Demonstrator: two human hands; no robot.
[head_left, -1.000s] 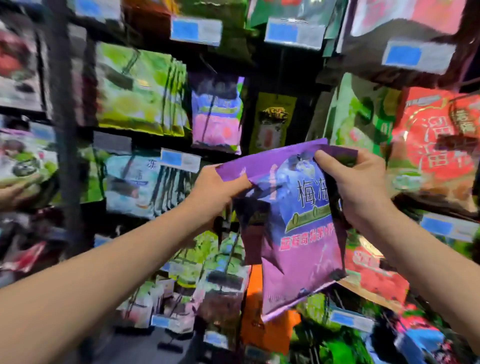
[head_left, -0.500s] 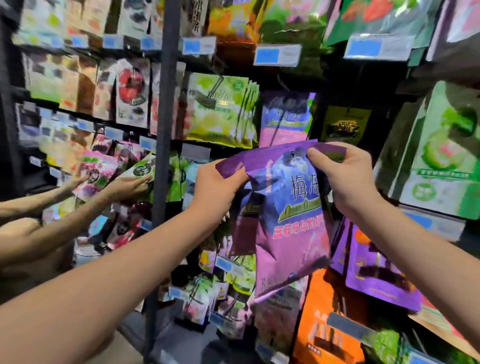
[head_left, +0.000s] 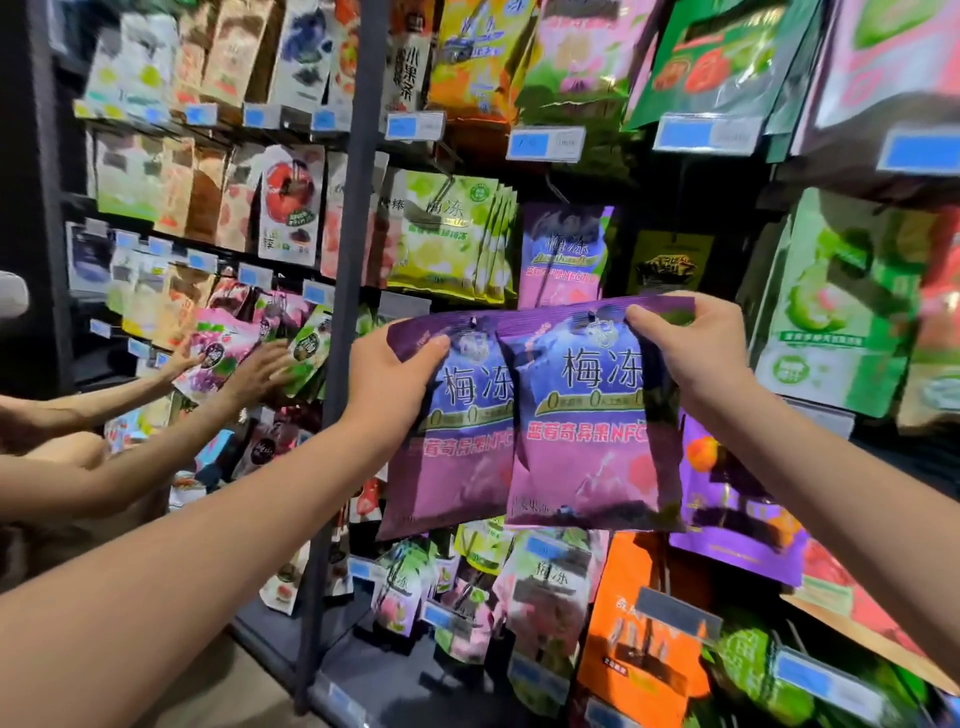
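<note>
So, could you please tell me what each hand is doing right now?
Left hand: grips the left purple packet.
Right hand: grips the right purple packet.

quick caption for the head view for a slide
Left hand holds the left purple bag, right hand the right purple bag, before a stocked snack rack.

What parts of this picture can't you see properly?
All in the head view:
Left purple packet: its right side hides behind the right purple packet.
Left hand and right hand: the thumbs show in front, but the fingers are mostly behind the packets.
Price tags: blurred blue, nothing readable.
Another person's arms: cut off by the left edge.
Small print at the packets' bottoms: too blurry.
</note>
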